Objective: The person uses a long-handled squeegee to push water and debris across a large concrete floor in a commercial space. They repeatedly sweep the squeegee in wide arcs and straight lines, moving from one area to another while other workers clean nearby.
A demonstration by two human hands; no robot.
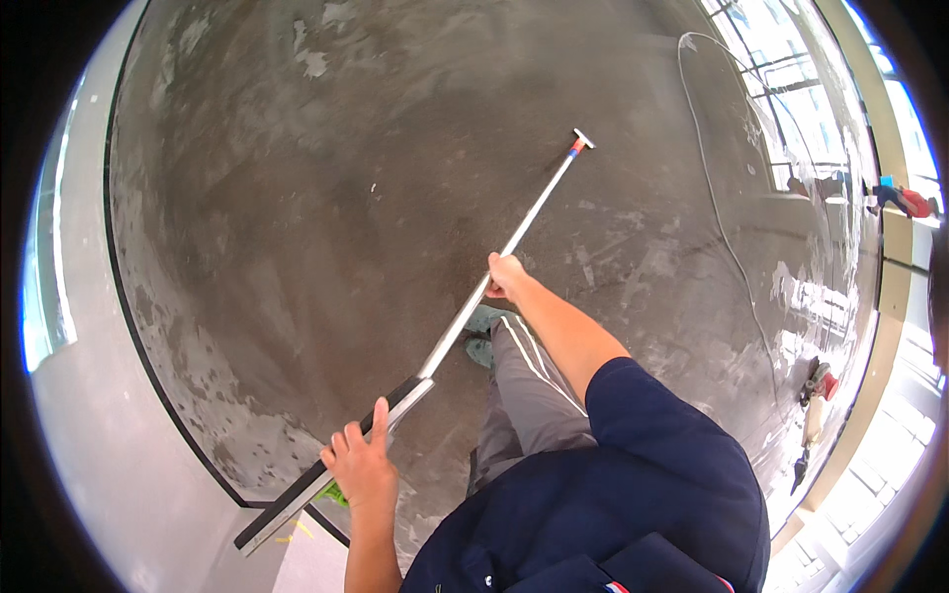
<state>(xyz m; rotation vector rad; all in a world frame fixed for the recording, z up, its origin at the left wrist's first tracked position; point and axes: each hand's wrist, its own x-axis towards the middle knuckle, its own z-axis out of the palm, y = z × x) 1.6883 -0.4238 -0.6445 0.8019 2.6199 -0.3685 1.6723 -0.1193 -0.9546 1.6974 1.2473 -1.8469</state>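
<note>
My right hand (506,276) is closed round a long pale metal pole (460,326). At the pole's far end, over the grey floor, is a small flat scraper-like head (583,138) with a red and blue collar. The near end of the pole meets a long metal bar with a black edge, like a squeegee head (285,511); how they join cannot be told. My left hand (363,459) grips this bar, fingers over it and thumb raised. Something bright green (334,493) shows just below the bar, partly hidden.
The patchy grey floor (296,222) is bordered by a dark strip beside a pale wall (89,311). A thin cable (715,200) curves across its right side. A tool with a red part (828,385) lies at the lower right. A person in red (912,202) is at the far right.
</note>
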